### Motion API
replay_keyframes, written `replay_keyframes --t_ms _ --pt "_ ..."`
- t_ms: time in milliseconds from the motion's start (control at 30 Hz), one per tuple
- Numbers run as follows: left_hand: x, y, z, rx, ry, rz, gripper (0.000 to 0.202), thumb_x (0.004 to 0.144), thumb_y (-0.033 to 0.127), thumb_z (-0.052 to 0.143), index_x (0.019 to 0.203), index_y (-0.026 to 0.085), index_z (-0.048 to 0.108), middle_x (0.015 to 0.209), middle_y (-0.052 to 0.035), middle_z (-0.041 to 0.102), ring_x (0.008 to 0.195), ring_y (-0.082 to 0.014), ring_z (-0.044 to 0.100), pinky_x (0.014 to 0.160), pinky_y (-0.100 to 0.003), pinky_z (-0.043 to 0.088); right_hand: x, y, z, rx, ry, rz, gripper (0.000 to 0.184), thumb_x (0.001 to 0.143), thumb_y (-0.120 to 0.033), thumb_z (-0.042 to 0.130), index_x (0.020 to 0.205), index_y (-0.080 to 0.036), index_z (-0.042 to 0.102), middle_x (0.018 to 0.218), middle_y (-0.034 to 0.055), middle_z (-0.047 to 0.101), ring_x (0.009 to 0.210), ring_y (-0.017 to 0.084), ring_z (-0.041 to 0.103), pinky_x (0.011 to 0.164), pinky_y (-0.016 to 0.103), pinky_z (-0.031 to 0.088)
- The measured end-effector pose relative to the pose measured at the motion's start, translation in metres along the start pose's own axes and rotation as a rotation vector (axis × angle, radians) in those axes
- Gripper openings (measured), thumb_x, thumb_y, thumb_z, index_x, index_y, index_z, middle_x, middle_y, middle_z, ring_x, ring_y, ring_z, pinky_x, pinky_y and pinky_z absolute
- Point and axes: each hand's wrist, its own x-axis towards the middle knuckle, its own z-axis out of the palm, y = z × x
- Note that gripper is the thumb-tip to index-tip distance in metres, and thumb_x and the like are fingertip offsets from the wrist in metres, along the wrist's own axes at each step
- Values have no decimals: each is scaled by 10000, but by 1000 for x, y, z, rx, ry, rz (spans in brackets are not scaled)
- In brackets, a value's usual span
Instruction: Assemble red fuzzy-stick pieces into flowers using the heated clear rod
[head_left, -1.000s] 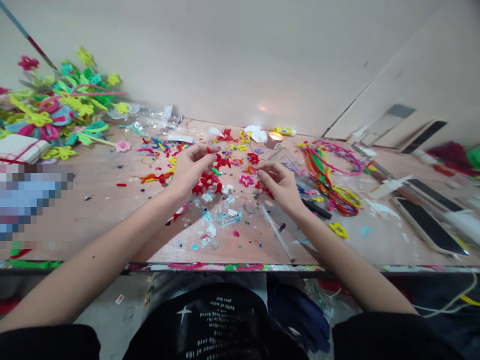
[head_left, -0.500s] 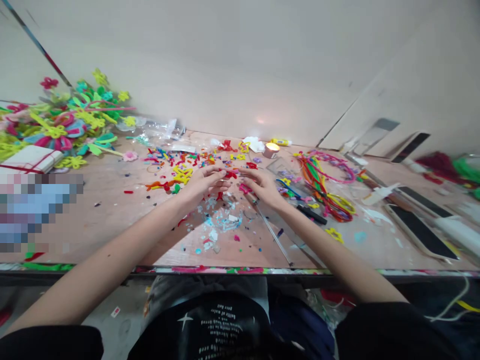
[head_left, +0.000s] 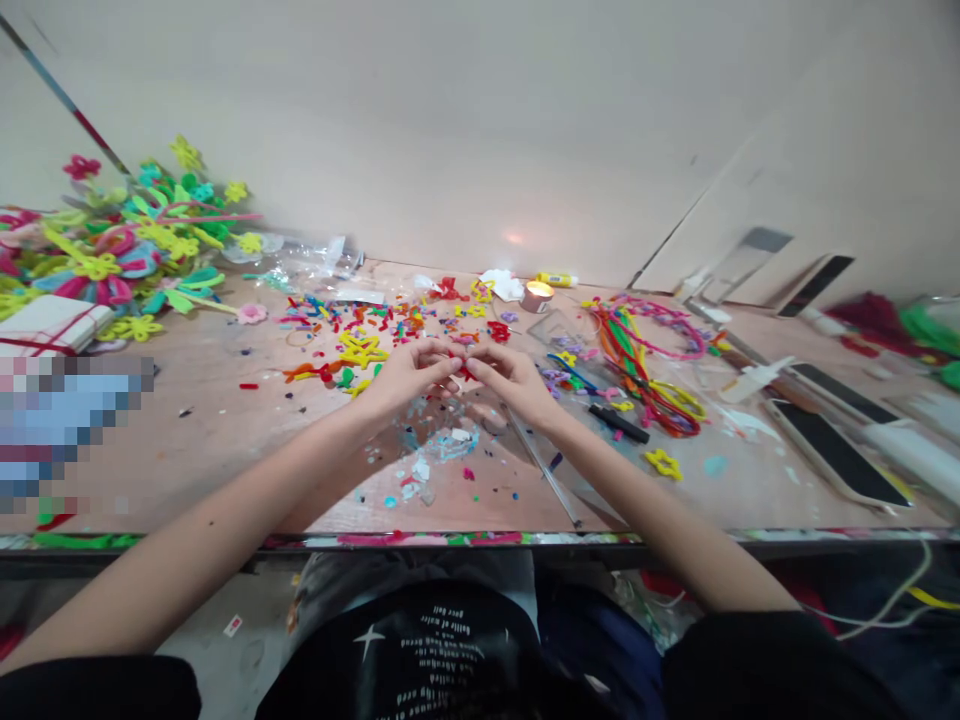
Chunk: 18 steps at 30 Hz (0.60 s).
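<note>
Yellow star shapes (head_left: 361,350) lie on the table (head_left: 187,440) just beside the left hand (head_left: 409,378). It meets the right hand (head_left: 511,382) mid-table, their fingers (head_left: 444,364) pinched together on a small red piece (head_left: 466,372). Farther right, looped pipe cleaners (head_left: 637,360) lie near the back edge.

Bench top (head_left: 172,440) was matt, scuffed plywood; red pipe-cleaner piece (head_left: 466,372) and heaped pipe cleaners (head_left: 637,350) were fuzzy fibre; tea-light cup (head_left: 535,301) was smooth metal; loose film (head_left: 315,262) was glossy clear plastic

"Battle of water" on black shirt (head_left: 397,650)
</note>
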Motion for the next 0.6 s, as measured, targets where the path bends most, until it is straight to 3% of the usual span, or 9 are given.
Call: replay_keyframes --t_ms 233,433,600 --pt "0 -1 0 106 7 22 83 872 131 661 855 142 581 631 17 680 552 -93 653 555 -194 521 -1 2 2 90 11 53 411 832 -604 657 807 -194 644 782 21 662 705 149 604 660 289 491" --pt "2 -4 0 161 -54 62 91 838 178 689 865 148 608 722 -4 693 605 -106 674 544 -195 545 -3 3 0 103 41 77 398 820 -589 679 774 -197 637 730 1 637 643 125 560 615 272 455" --pt "1 -8 0 310 -60 86 133 831 222 671 771 150 577 668 -6 667 514 -107 628 470 -201 510 -6 0 5 67 72 61 366 837 -555 676 762 -199 633 738 8 645 662 139 579 628 286 465"
